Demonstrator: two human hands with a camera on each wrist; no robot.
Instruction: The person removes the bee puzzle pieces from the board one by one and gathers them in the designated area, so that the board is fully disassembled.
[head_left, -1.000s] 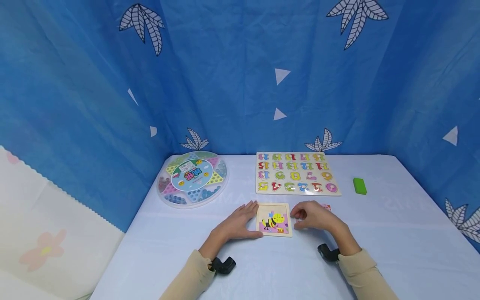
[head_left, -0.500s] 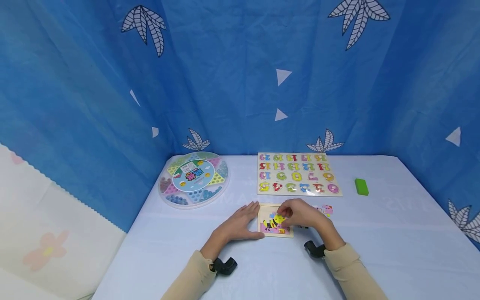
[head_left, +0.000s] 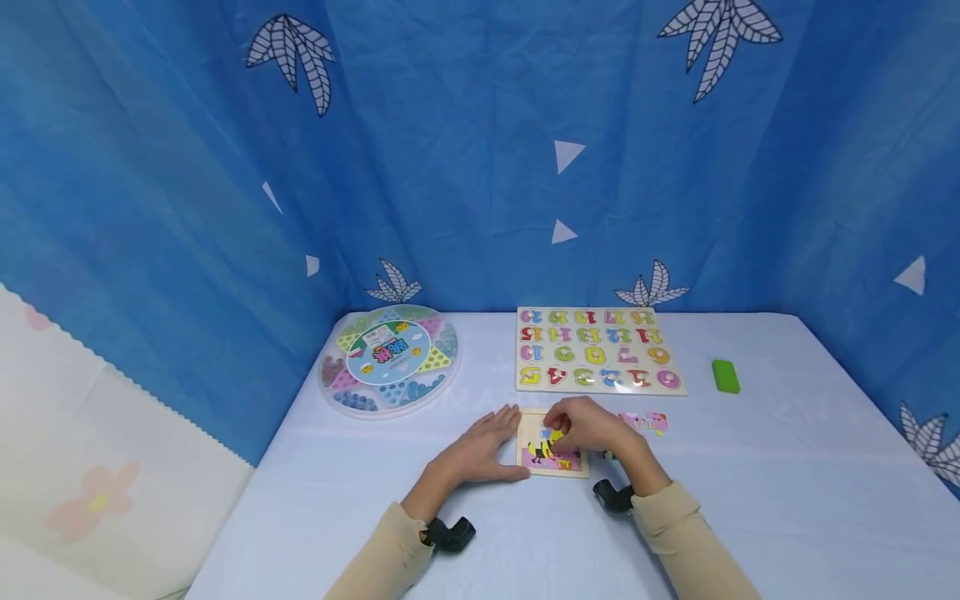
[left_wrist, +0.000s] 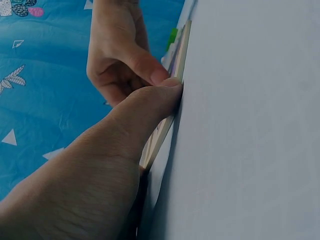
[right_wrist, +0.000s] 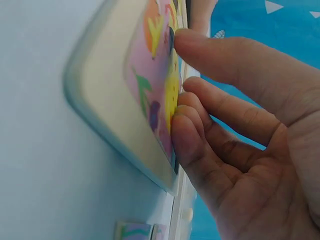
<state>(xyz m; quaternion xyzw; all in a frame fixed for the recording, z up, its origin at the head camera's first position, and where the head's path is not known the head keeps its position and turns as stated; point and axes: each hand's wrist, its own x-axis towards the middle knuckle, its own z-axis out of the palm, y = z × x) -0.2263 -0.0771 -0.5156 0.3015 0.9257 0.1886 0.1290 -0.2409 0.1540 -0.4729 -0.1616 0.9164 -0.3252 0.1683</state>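
A small square wooden jigsaw tray (head_left: 551,473) with a bee picture lies on the white tabletop. My left hand (head_left: 480,450) braces it with extended fingers along its left side and the thumb at the near edge. Over the picture, my right hand (head_left: 588,423) has curled fingers. In the right wrist view its thumb and fingertips (right_wrist: 187,135) sit on either side of a yellow jigsaw piece (right_wrist: 172,90), right at the picture's surface. The right hand hides part of the bee in the head view. Loose pink jigsaw pieces (head_left: 657,422) lie right of the tray.
Behind the tray lies a wooden number puzzle board (head_left: 600,392). A round Chinese checkers set (head_left: 386,354) with marbles is at the back left, and a green block (head_left: 725,376) at the right. Blue curtains (head_left: 480,150) rise behind the table.
My right hand has moved left from beside the tray to over the bee picture, uncovering loose pieces on the right. The left hand has stayed on the tray.
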